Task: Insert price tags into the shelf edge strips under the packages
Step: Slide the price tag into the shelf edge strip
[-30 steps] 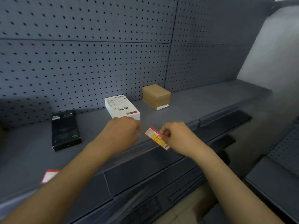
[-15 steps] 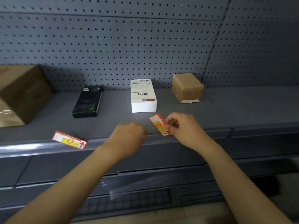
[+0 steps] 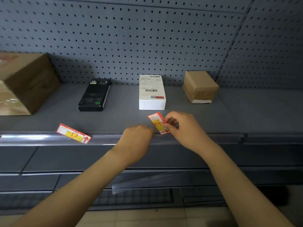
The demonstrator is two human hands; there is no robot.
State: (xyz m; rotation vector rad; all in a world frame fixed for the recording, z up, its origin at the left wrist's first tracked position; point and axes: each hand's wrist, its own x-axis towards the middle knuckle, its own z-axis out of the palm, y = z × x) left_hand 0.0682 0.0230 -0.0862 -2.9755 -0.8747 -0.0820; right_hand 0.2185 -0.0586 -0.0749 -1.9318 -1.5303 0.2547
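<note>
Since half a second ago both hands have eased forward to the shelf's front lip, the left closing in beside the tag. Right-hand fingers (image 3: 170, 126) pinch the right edge of a red-and-yellow price tag (image 3: 157, 122), which stands tilted with its lower corner at the clear edge strip (image 3: 32, 139), just in front of the white package (image 3: 152, 92). The right hand (image 3: 183, 128) rises behind it. The left hand (image 3: 136, 140) has its fingers curled down over the strip's top edge, touching it just beside the tag; whether they grip anything cannot be told. A second tag (image 3: 74, 135) lies askew on the strip to the left, in front of the black box (image 3: 94, 95). Two brown cartons (image 3: 200, 86) sit farther out on the shelf (image 3: 246, 112).
</note>
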